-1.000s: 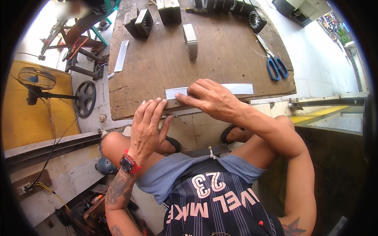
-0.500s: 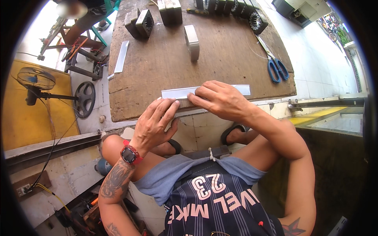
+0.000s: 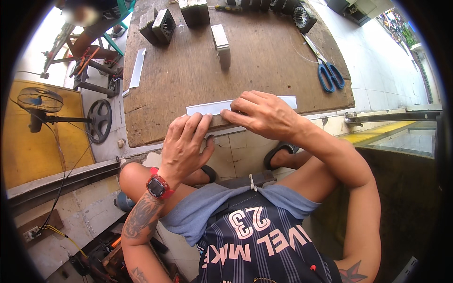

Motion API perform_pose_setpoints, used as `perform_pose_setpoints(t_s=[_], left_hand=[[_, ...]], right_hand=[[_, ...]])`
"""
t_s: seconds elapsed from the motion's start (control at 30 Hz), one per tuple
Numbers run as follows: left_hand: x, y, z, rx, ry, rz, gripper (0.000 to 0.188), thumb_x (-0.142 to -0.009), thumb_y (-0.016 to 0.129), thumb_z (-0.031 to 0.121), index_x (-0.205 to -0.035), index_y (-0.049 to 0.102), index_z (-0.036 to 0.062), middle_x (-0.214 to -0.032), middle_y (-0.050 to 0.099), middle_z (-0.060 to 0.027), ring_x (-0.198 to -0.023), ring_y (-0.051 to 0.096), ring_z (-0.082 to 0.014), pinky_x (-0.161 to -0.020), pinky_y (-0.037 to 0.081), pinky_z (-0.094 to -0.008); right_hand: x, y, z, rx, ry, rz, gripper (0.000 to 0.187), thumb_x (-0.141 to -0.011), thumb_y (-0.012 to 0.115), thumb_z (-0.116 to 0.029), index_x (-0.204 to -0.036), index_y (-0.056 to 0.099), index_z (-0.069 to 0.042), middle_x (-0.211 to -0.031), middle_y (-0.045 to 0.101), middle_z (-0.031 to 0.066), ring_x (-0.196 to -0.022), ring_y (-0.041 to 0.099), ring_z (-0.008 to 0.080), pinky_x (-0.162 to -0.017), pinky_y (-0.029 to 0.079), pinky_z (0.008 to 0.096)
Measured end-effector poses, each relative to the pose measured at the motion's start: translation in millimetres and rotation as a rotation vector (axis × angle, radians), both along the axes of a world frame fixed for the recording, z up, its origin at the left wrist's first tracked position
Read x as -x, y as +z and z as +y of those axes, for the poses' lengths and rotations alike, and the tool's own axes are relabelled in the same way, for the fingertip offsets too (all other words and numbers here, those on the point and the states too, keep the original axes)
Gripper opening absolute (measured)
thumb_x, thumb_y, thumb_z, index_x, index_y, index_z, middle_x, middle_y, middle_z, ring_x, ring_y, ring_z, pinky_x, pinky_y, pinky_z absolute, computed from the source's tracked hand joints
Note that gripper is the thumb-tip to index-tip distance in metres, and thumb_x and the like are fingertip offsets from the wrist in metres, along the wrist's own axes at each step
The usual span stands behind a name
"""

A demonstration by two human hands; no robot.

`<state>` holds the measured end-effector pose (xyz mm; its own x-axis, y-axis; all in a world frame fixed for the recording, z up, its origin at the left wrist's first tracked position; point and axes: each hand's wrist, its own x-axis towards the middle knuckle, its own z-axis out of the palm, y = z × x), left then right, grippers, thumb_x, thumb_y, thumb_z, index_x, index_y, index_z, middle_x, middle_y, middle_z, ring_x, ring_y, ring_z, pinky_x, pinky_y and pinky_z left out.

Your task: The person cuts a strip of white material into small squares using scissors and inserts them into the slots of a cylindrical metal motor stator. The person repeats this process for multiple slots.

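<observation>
A long white strip (image 3: pixel 210 108), apparently paper or thin plastic, lies along the near edge of the wooden table (image 3: pixel 165 85). My left hand (image 3: pixel 185 141) rests its fingertips on the strip's near edge toward its left end. Its fingers are stretched and the thumb stands apart below the table edge, so this hand is open. My right hand (image 3: pixel 264 113) is closed over the middle of the strip, fingers curled and thumb pressed against it; the fingers hide part of the strip.
A metal block (image 3: pixel 222 47) stands mid-table. Blue-handled scissors (image 3: pixel 330 75) lie at the right, another white strip (image 3: pixel 137 68) at the left. Slotted metal cores (image 3: pixel 160 26) line the far side. A fan (image 3: pixel 40 106) stands left on the floor; a person (image 3: pixel 96 14) sits far left.
The view has shifted slightly, so the table and its things appear a little further left. Both hands stay at the strip; the left hand's fingers look a bit straighter.
</observation>
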<state>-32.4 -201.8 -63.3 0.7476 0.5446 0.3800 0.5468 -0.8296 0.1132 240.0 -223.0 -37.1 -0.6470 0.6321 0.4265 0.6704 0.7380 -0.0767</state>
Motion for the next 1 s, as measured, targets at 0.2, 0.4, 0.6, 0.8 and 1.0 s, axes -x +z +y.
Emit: perform_pose_setpoints(t_s=[0.2, 0.4, 0.6, 0.8, 1.0], left_hand=[[-8, -13, -1, -0.103, 0.022, 0.016, 0.086, -0.079, 0.087, 0.044, -0.150, 0.047, 0.0168, -0.134, 0.049, -0.0075, -0.126, 0.047, -0.0287, -0.112, 0.039, -0.0477], [-13, -11, -9, -0.101, 0.110, 0.079, 0.078, -0.082, 0.082, 0.040, -0.151, 0.050, 0.0232, -0.132, 0.050, -0.0049, -0.125, 0.047, -0.0249, -0.115, 0.039, -0.0460], [-30, -25, -15, -0.160, 0.094, -0.004, 0.073, -0.084, 0.081, 0.031, -0.150, 0.052, 0.0234, -0.136, 0.050, -0.0059, -0.129, 0.047, -0.0238, -0.118, 0.038, -0.0457], [-27, -22, -16, -0.208, 0.085, 0.116, 0.082, -0.082, 0.084, 0.031, -0.155, 0.048, 0.0226, -0.137, 0.048, -0.0079, -0.129, 0.046, -0.0258, -0.117, 0.039, -0.0466], [-51, -22, -26, -0.173, 0.104, 0.087, 0.081, -0.083, 0.083, 0.029, -0.153, 0.046, 0.0130, -0.137, 0.048, -0.0091, -0.131, 0.046, -0.0269, -0.116, 0.039, -0.0470]], right_hand=[[-15, -1, -4, -0.056, 0.015, -0.025, 0.038, -0.085, 0.070, -0.015, -0.122, 0.068, -0.011, -0.099, 0.061, 0.0031, -0.094, 0.065, 0.0203, -0.087, 0.058, 0.0341], [-24, -6, -12, -0.038, -0.015, -0.048, 0.037, -0.086, 0.069, -0.016, -0.123, 0.068, -0.012, -0.101, 0.061, 0.0027, -0.097, 0.065, 0.0199, -0.090, 0.058, 0.0343], [-36, -1, -14, -0.037, 0.005, -0.089, 0.036, -0.087, 0.067, -0.016, -0.123, 0.068, -0.011, -0.101, 0.061, 0.0031, -0.098, 0.065, 0.0192, -0.088, 0.058, 0.0329], [-46, -4, -17, -0.067, 0.010, -0.093, 0.037, -0.088, 0.067, -0.016, -0.126, 0.066, -0.012, -0.102, 0.061, 0.0033, -0.097, 0.065, 0.0190, -0.087, 0.058, 0.0326], [-50, -3, -16, -0.098, 0.016, -0.106, 0.030, -0.089, 0.067, -0.017, -0.118, 0.067, -0.011, -0.100, 0.062, 0.0035, -0.093, 0.065, 0.0185, -0.082, 0.059, 0.0303]])
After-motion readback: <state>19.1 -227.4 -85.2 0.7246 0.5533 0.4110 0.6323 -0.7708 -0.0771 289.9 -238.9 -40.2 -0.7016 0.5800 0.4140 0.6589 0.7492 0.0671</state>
